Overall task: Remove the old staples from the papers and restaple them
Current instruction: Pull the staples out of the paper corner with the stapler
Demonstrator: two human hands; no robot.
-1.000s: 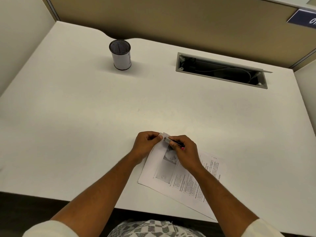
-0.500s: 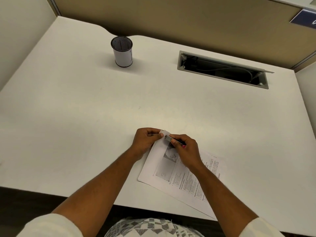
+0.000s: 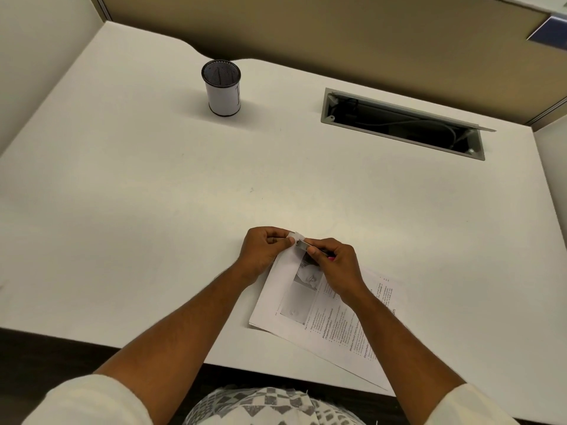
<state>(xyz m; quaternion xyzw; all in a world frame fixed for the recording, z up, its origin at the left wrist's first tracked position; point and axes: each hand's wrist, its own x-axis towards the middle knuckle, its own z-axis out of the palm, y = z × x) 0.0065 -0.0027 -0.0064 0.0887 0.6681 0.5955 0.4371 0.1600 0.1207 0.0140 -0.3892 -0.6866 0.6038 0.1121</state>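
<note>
White printed papers (image 3: 325, 314) sit at the tabletop's (image 3: 153, 185) near edge. Left hand (image 3: 264, 246) pinches the far corner up so it's steady, while right hand (image 3: 334, 265) grips a small metal tool (image 3: 302, 245) against it, probably prying the staple.

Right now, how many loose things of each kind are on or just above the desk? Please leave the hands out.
Pen cup: 1
Stack of printed papers: 1
Small metal tool, gripped by the right hand at the papers' top corner, which the left hand pinches: 1
Total: 3
</note>
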